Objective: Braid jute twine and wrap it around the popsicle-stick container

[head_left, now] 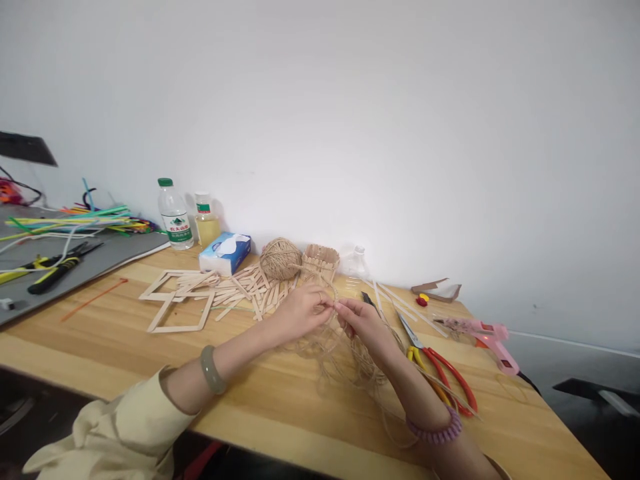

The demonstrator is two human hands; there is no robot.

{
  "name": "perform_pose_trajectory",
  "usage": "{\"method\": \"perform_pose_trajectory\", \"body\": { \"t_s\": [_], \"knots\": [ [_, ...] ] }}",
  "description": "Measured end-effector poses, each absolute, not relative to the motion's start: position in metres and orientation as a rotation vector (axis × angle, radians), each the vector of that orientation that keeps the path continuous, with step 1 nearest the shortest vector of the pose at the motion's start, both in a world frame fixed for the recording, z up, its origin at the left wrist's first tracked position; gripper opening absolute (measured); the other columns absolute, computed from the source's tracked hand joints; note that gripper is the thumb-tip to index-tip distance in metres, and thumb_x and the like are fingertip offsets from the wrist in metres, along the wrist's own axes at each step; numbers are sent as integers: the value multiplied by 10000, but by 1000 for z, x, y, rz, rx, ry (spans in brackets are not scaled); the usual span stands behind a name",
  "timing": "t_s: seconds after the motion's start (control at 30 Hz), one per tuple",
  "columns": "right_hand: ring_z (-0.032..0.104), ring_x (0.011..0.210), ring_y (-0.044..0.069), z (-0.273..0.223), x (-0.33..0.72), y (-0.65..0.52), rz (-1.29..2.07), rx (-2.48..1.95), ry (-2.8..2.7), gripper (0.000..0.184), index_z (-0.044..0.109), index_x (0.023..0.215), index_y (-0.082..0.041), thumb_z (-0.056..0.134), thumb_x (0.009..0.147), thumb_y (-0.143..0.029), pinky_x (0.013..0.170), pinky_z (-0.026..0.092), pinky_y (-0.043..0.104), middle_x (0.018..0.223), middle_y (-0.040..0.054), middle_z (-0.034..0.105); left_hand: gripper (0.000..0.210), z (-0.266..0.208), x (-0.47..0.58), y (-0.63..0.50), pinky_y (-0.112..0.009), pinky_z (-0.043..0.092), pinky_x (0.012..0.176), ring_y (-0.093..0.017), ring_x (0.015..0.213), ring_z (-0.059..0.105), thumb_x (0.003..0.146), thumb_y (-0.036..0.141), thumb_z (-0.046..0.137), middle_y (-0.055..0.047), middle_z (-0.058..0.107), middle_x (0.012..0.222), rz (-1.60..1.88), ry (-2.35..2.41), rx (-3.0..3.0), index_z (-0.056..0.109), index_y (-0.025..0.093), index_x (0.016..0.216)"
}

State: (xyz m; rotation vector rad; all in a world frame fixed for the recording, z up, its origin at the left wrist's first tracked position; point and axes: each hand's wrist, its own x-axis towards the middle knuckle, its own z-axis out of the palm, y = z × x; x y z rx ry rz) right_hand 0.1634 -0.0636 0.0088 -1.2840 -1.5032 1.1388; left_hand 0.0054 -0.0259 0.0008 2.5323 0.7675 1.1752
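Over the middle of the table, my left hand (306,308) and my right hand (367,325) meet fingertip to fingertip. Both are closed in a pinch on jute twine (334,288), part of which looks braided and loops up behind the fingers. Loose strands of twine (367,363) hang below and lie tangled under my right hand. Just beyond my left hand sits a ball of twine (281,259). A small container of wooden craft sticks (321,260) stands beside the ball. My fingers hide the exact spot where the twine is gripped.
Scissors with red handles (445,377) and yellow-handled pliers (416,357) lie right, near a pink glue gun (493,340). Wooden stick frames (175,328), loose craft sticks (245,287), a tissue pack (225,253) and a water bottle (175,217) are left. Pipe cleaners (95,220) lie far left.
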Motion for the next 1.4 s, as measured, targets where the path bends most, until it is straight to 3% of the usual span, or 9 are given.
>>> {"method": "perform_pose_trajectory", "body": {
  "t_s": [0.47,0.73,0.87,0.97,1.07,1.23,1.4],
  "knots": [
    [290,431,67,11,165,-65,857,-1477,-1673,200,535,601,-167,503,685,-345,411,202,198,477,-60,355,150,0,6,-24,-276,423,742,-161,789,569,774,178,494,-36,654,797,999,822,2453,644,177,764],
    [311,442,75,11,168,-64,857,-1475,-1756,159,553,623,-175,477,674,-305,422,226,197,492,-46,402,103,2,3,-20,-217,411,582,-124,619,555,686,158,488,10,596,653,921,905,2068,545,170,770],
    [347,457,88,13,170,-65,742,-1483,-1829,167,589,648,-172,472,688,-284,446,261,204,503,-37,433,127,2,2,-15,-202,331,483,-97,498,461,715,241,483,32,512,550,752,845,1910,562,150,757],
    [370,457,94,13,169,-66,640,-1481,-1882,178,615,654,-175,475,702,-275,449,273,205,499,-35,456,251,2,3,-12,-210,251,454,-80,463,358,704,379,541,42,436,512,655,790,1922,565,137,642],
    [381,448,95,11,167,-66,512,-1486,-1942,196,641,668,-176,480,729,-271,450,277,206,479,-37,466,317,-1,3,-10,-224,204,454,-76,449,292,712,394,536,50,363,463,629,772,2004,535,138,525],
    [422,447,111,12,171,-67,204,-1544,-2010,248,670,753,-193,477,796,-341,481,303,220,478,-23,515,311,-5,1,-7,-225,245,462,-96,457,372,709,399,541,31,459,458,761,1008,2057,583,146,532],
    [544,557,137,12,168,-76,-211,-1604,-2084,306,651,766,-200,388,867,-320,540,325,225,631,30,634,326,-6,3,-6,-217,259,456,-88,451,380,749,370,495,0,564,527,943,1022,1875,621,137,558]
  ]
}}
